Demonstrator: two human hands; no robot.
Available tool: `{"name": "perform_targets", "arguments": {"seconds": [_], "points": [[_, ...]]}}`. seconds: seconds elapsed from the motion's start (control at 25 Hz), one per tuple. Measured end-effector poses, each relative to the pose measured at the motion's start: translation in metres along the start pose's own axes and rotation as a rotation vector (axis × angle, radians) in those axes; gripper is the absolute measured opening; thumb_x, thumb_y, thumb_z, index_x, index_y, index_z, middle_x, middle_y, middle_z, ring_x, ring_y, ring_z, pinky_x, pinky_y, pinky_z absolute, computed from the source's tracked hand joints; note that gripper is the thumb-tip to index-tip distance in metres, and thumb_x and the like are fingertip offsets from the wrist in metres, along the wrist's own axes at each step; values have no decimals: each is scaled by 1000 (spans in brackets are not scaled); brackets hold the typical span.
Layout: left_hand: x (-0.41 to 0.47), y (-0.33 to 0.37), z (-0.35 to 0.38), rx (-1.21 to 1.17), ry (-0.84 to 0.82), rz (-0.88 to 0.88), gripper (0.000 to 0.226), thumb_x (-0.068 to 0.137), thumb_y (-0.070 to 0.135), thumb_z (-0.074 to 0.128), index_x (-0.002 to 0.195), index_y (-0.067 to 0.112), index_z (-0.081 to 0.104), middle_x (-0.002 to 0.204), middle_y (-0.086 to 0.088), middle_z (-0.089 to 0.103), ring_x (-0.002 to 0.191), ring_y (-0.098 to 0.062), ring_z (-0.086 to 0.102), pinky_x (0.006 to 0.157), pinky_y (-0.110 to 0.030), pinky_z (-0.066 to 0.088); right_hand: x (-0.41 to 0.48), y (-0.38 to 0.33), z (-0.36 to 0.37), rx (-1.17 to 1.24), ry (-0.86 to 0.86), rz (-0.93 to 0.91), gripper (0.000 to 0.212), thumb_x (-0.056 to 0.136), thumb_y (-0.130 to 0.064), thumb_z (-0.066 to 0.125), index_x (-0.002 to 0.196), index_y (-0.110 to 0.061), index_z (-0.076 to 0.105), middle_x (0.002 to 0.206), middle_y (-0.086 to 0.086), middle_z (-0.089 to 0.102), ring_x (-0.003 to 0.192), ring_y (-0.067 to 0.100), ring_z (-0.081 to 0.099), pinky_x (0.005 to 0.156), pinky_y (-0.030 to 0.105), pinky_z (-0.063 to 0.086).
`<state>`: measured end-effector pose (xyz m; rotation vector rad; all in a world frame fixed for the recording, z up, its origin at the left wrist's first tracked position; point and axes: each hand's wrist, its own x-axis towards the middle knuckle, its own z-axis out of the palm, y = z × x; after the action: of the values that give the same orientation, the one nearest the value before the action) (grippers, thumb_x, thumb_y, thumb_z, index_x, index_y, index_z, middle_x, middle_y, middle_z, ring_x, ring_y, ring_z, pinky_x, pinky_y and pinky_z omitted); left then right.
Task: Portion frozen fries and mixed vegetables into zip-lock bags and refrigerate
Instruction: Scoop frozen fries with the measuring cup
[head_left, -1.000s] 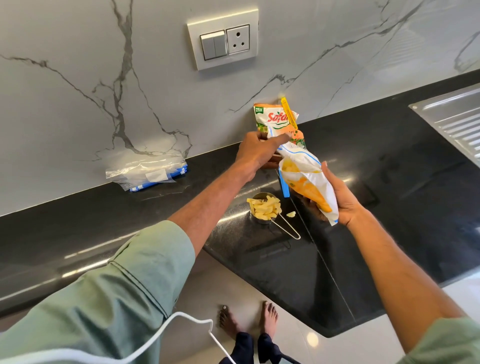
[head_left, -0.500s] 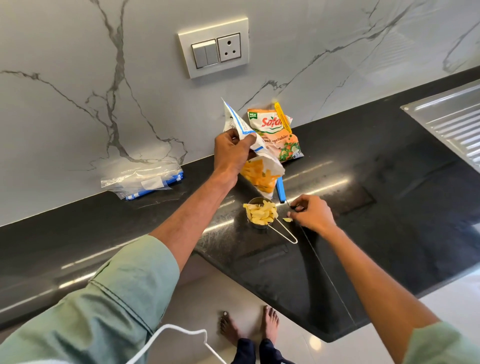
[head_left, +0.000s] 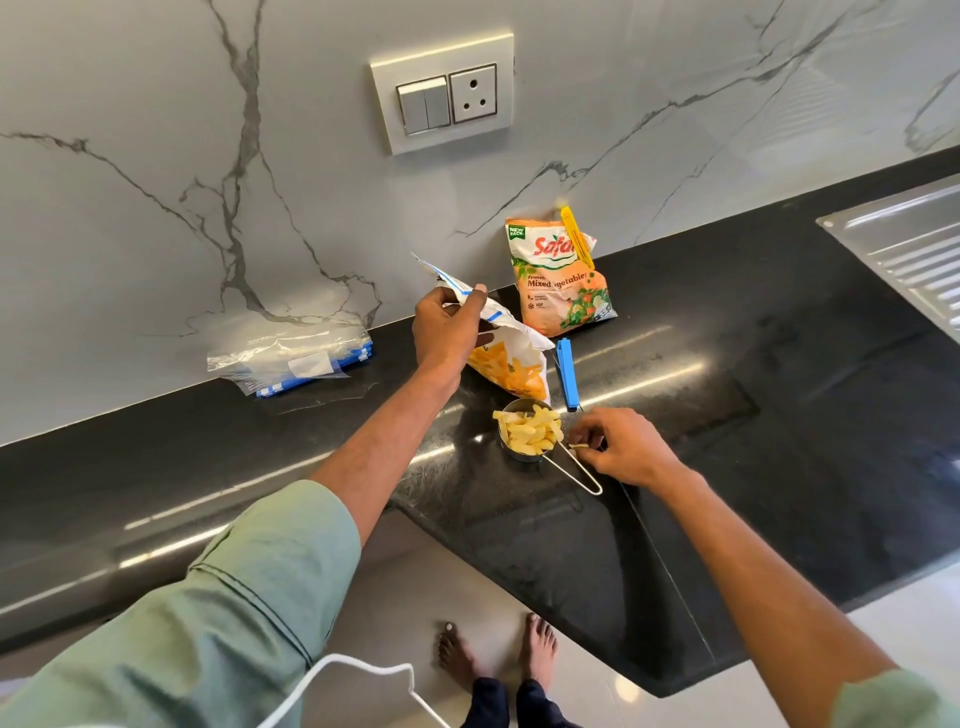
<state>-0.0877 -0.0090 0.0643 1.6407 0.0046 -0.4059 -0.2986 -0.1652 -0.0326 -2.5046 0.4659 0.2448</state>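
Two bare feet (head_left: 493, 649) stand on the pale floor, closest to the camera, below the edge of the black counter (head_left: 779, 415). On the counter, the right hand (head_left: 626, 448) pinches one loose fry (head_left: 578, 445) between thumb and fingertips, just beside the wire handle of the metal cup (head_left: 527, 434). The cup is full of pale fries, heaped above its rim. Just behind it, the left hand (head_left: 448, 327) grips the open top of the fries bag (head_left: 511, 358), fingers closed on the folded edge; the bag hangs tilted with its lower end near the cup. A blue clip (head_left: 566, 373) lies on the counter just to the right of the bag. Further left, a stack of zip bags (head_left: 291, 361) lies against the marble wall. Behind, the vegetable bag (head_left: 558, 283) leans on the wall, a yellow clip (head_left: 573, 234) on its top. Above is a socket plate (head_left: 444, 93).
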Motion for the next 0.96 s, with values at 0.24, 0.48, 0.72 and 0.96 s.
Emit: {"name": "perform_targets", "arguments": {"seconds": [0.24, 0.48, 0.72, 0.96], "points": [[1, -10, -2, 10, -10, -15, 33, 97, 35, 70, 122, 14, 65, 112, -2, 75, 88, -14, 77, 69, -31, 64, -2, 1, -1, 69, 26, 53, 26, 79, -24, 83, 98, -29, 67, 83, -13, 68, 76, 3, 65, 80, 30, 61], [2, -14, -2, 1, 3, -14, 36, 97, 35, 70, 126, 14, 64, 115, -2, 74, 91, -14, 77, 70, -31, 65, -7, 2, -14, 402, 159, 153, 26, 77, -15, 91, 91, -21, 70, 88, -3, 74, 75, 11, 73, 77, 31, 64], [2, -16, 3, 18, 22, -4, 36, 96, 39, 70, 123, 17, 65, 111, 0, 74, 89, -13, 77, 75, -35, 65, 5, -55, -36, 500, 166, -73, 29, 79, -17, 90, 100, -18, 70, 96, -5, 73, 84, 11, 72, 77, 23, 62], [0, -14, -2, 87, 14, 10, 30, 95, 46, 68, 114, 22, 66, 104, 4, 74, 88, -12, 76, 80, -39, 65, 21, -75, -37, 250, 180, -133, 21, 83, -22, 86, 96, -23, 69, 91, -10, 70, 83, 9, 68, 78, 34, 63]]}}
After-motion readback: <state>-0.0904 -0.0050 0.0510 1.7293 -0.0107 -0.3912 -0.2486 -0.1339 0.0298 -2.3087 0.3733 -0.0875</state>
